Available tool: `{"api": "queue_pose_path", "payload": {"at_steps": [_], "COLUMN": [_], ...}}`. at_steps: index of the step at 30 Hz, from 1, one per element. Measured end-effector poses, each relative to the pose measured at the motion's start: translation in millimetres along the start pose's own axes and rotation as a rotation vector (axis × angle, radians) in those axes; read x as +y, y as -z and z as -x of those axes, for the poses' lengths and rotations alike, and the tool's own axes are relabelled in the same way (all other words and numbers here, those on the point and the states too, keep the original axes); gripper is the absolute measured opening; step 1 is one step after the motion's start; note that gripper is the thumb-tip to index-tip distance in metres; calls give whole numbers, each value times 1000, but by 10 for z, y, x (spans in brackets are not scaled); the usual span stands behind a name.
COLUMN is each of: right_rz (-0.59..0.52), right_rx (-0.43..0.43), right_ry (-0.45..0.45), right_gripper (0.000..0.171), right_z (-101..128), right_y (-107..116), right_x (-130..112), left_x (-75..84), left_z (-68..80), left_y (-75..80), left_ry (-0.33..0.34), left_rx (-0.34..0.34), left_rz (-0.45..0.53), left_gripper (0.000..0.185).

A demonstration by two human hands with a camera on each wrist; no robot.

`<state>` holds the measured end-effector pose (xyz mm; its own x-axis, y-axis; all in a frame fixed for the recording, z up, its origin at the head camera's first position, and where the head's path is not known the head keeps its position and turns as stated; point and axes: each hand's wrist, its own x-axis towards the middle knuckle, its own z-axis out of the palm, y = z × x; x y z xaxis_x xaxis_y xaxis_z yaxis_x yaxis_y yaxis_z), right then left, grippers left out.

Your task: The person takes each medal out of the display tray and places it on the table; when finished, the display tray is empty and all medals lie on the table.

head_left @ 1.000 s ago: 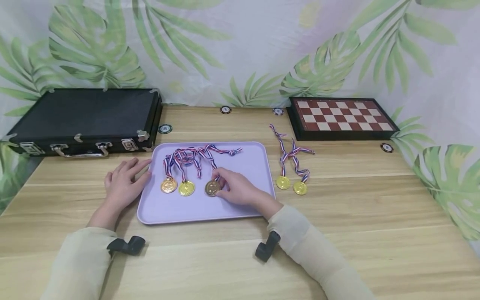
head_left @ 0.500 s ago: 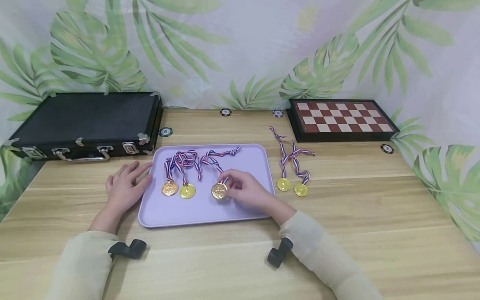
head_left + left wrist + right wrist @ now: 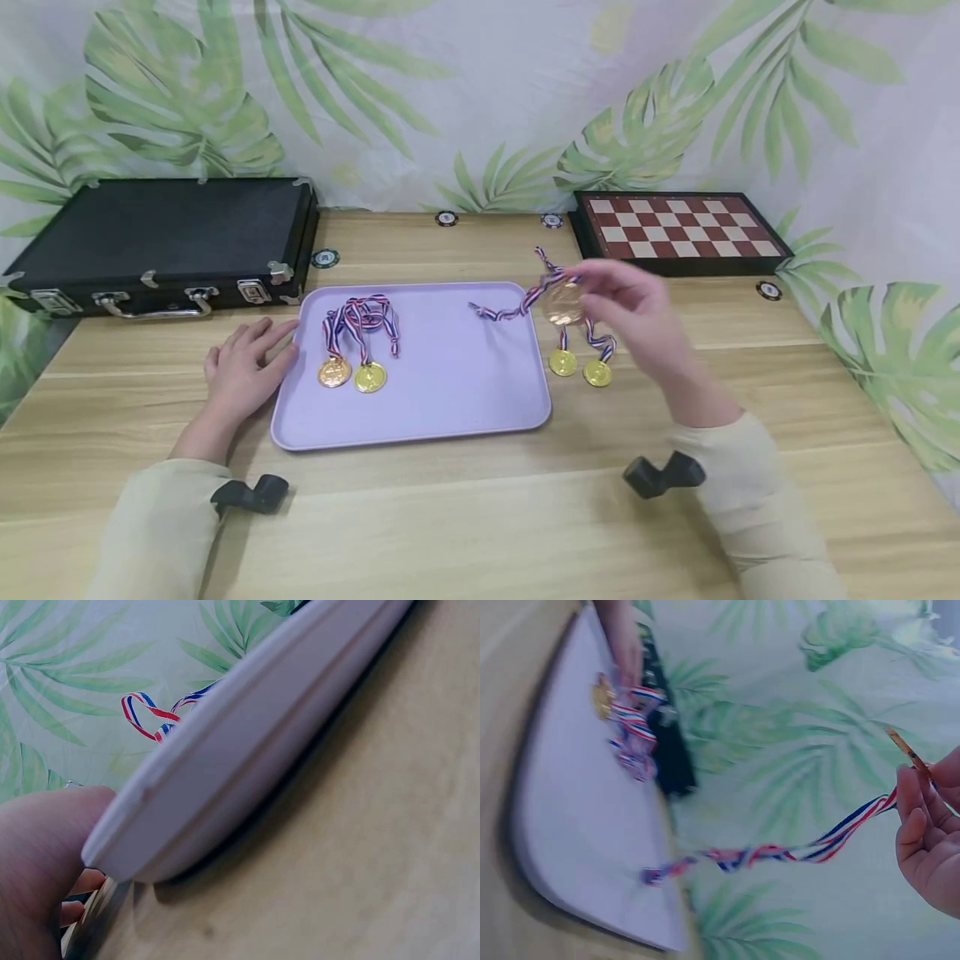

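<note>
My right hand (image 3: 630, 312) pinches a bronze-coloured medal (image 3: 564, 302) above the table, just past the right edge of the lilac tray (image 3: 450, 408). Its striped ribbon (image 3: 840, 831) trails back over the tray's right part. On the tray's left half lie a copper-coloured medal (image 3: 333, 372) and a gold medal (image 3: 370, 377), their ribbons bunched together behind them. My left hand (image 3: 243, 367) rests on the table, its fingers touching the tray's left rim. Below the held medal, two gold medals (image 3: 562, 362) lie on the table, their ribbons partly covered.
A black case (image 3: 161, 242) with metal latches stands at the back left. At the back right sits a red-and-white chessboard box (image 3: 678, 233). Several poker chips, such as the green-edged chip (image 3: 326, 258), lie towards the table's back and right.
My right hand has lifted the bronze-coloured medal off the tray and carried it to the right, its ribbon dragging after it. The left hand stays at the tray's rim.
</note>
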<state>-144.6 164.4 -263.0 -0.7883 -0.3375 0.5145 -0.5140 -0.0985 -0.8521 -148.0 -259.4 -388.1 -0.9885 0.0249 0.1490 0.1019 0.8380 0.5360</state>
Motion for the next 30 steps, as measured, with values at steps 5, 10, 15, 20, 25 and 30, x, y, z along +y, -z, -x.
{"api": "queue_pose_path", "payload": {"at_steps": [5,10,15,20,25,30], "right_rz": [-149,-404,-276,-81,12,230], "right_rx": [123,234,394,460,444,283], "right_ry": [121,214,59,-154,-246,-379], "right_gripper": [28,27,27,27,28,30], "right_z": [43,110,52,-72,-3,216], "right_y": [316,606,934,1235,1339,1295], "right_x": [-414,-674,-656,-404,-134,255], "left_x": [-8,-8,-9,-20,-29,-16], "left_z": [-2,-2,-9,-5,6,-13], "left_y": [-16,-13,-11,-8,-20,-12], "left_ry": [-2,-5,1,1,0,8], "left_rx": [0,2,-8,-17,-16,-12], "left_rz": [1,-3,-6,-4,-7,-7], "left_gripper": [45,45,46,46,46,45]}}
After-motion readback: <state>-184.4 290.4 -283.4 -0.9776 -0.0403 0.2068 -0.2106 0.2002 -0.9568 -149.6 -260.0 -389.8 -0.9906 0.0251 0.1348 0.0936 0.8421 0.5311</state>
